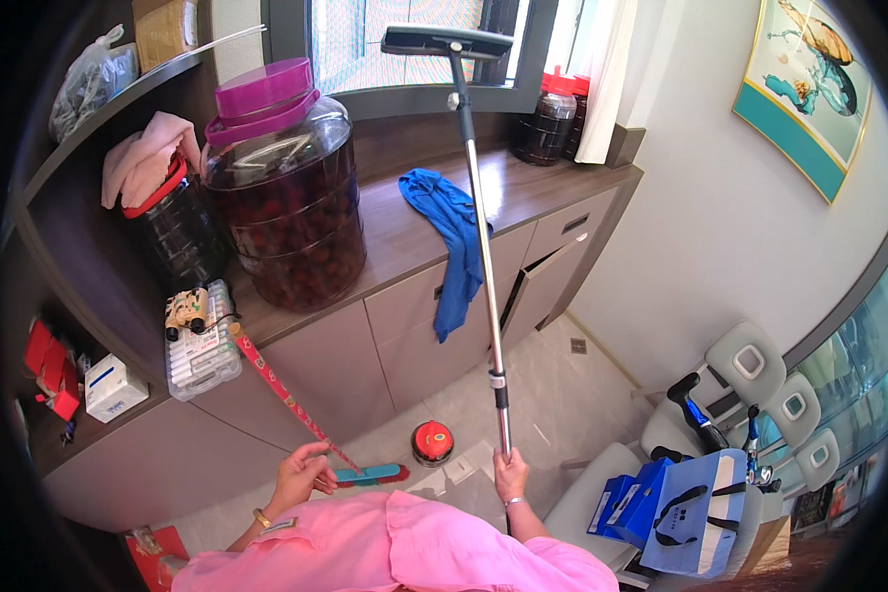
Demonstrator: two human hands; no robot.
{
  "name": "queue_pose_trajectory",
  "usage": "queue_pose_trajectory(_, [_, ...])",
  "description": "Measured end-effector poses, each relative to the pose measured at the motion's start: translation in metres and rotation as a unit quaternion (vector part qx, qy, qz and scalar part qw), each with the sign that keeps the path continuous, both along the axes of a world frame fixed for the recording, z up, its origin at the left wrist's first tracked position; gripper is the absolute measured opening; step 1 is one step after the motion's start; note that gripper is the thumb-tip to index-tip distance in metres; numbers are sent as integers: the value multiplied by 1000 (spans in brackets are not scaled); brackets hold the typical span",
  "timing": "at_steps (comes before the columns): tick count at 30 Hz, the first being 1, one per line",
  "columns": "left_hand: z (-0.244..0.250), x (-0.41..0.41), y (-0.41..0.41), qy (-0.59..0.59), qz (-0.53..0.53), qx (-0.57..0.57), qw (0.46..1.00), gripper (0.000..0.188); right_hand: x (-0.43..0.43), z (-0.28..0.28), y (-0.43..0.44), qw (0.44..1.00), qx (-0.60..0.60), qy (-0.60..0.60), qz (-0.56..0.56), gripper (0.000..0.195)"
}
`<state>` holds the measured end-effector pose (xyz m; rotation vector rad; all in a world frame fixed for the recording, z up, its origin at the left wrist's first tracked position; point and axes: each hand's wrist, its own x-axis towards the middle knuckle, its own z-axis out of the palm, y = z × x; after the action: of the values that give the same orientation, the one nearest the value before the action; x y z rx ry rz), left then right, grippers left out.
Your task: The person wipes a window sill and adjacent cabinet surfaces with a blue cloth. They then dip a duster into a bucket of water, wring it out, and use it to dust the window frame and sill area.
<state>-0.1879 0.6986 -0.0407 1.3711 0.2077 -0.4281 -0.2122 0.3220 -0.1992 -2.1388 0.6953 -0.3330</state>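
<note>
My right hand [510, 473] grips the metal pole of a window squeegee [481, 222], low on its handle. The squeegee's wide dark head [444, 43] is raised in front of the window [396, 48]. Loosely curled, my left hand [302, 473] appears to hold nothing. Close beside it in the view is a broom with a red patterned handle [285, 399] and a teal head [370, 473]. The broom leans against the cabinet. A blue cloth [448, 244] hangs over the front edge of the wooden countertop [392, 214].
A large jar with a purple lid [296, 200] stands on the counter, and smaller dark jars [547, 122] sit by the curtain. One cabinet door [544, 285] is ajar. A red-lidded jar [433, 442] rests on the floor. Chairs [740, 362] hold bags and boxes at right.
</note>
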Motion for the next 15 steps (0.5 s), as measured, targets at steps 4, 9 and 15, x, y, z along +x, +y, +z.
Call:
queue_pose_trajectory(4, [1, 2, -8, 9, -19, 12, 1000, 33, 31, 26, -19, 994, -18, -106, 9, 34])
queue_pose_trajectory(9, [0, 3, -12, -6, -26, 2, 1000, 33, 99, 83, -22, 989, 26, -143, 32, 33])
queue_pose_trajectory(15, [-4, -1, -8, 2, -17, -2, 1000, 34, 83, 47, 4, 999, 19, -12, 40, 32])
